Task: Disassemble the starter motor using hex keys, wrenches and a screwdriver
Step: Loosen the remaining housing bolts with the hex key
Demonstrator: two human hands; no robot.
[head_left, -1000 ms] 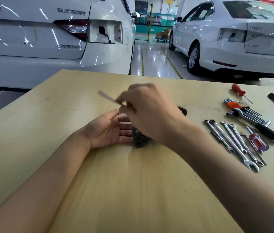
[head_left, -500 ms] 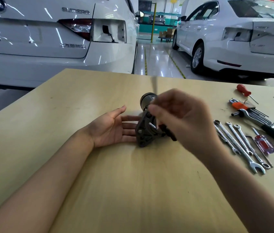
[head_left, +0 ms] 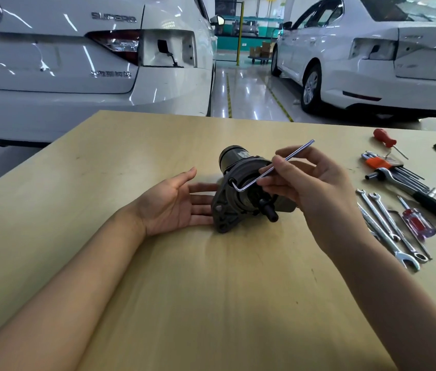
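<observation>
The table (head_left: 184, 303) is made of pale wood, smooth and matt, with a few small dark marks. The starter motor (head_left: 241, 194) is made of dark grey metal with a dull, rough look. The hex key (head_left: 273, 167) is thin, shiny, silver metal. The wrenches (head_left: 388, 226) are bright, polished metal. A screwdriver (head_left: 416, 223) is seen with a clear red and purple plastic handle. The cars (head_left: 77, 62) are painted glossy white, and the floor (head_left: 249, 95) is shiny.
</observation>
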